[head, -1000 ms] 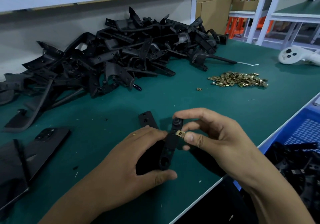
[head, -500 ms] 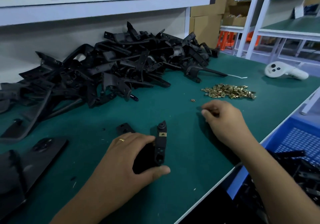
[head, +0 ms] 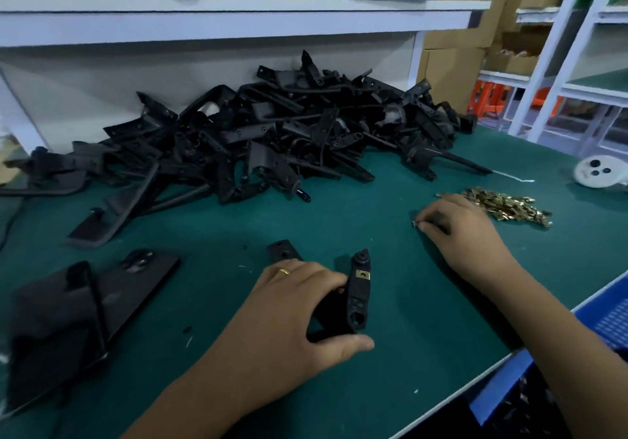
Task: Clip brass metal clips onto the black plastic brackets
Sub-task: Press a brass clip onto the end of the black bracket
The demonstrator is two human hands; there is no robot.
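Right now my left hand grips a black plastic bracket at about six o'clock on the green worktop, fingers curled over its left side and my thumb stretched along the mat beneath its lower end. That bracket stands on edge, and one brass clip sits clipped on its upper part. A gold ring shows on one finger of this hand. My right hand lies at about three o'clock, palm down, its fingers curled in and pinching a small piece against the mat; it is too small to tell whether it is a clip. Just beyond that hand, toward two o'clock, lies the loose heap of brass clips. At twelve o'clock a big tangled pile of black brackets leans toward the white back panel. Flat black parts lie at nine o'clock. A white controller rests at the far right edge, and a blue crate sits beside the worktop at four o'clock.
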